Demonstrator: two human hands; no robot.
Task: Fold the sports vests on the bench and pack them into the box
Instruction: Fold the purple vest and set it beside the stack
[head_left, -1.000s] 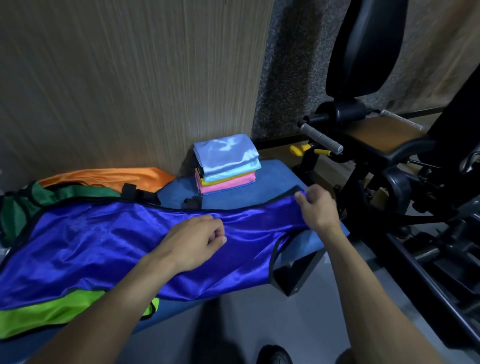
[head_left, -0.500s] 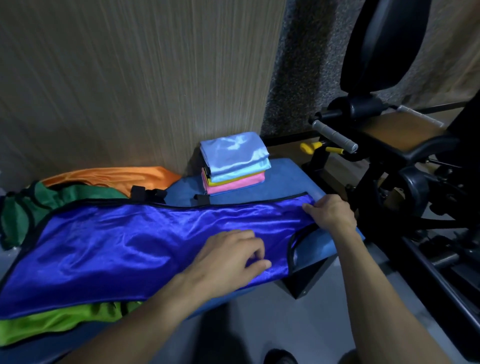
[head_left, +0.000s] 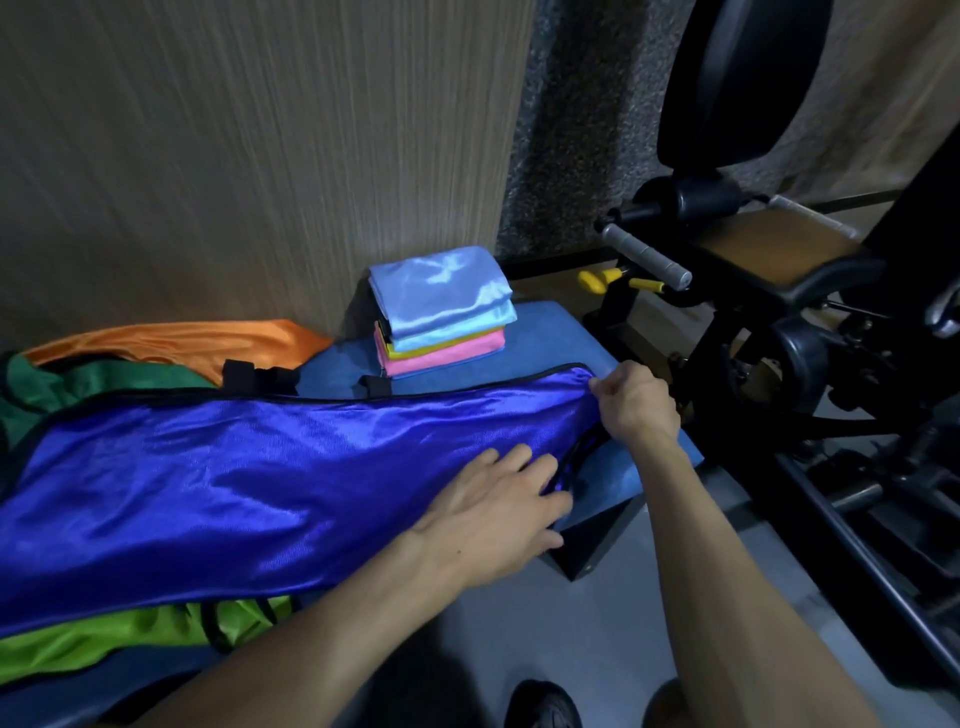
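Currently, blue vest (head_left: 249, 467) spread along bench (head_left: 550, 332). Left hand (head_left: 498, 514) flat on it, fingers straight; right hand (head_left: 636, 410) pinches its corner. Folded stack (head_left: 441, 312) at far edge; exercise machine (head_left: 779, 291) alongside.

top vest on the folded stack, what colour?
Light blue, shiny satin folded vest, atop the stack on the blue bench. Head view, the only one.

There is only one view, from a wide-angle camera on the person's head. It looks forward and steeply down at the desk (head_left: 561, 332), from close range: both forearms enter from 6 o'clock. A wood-grain wall (head_left: 260, 156) closes the view toward 12 o'clock, a black gym machine (head_left: 779, 364) stands at 3 o'clock, and the floor (head_left: 597, 623) shows at the bottom edge.
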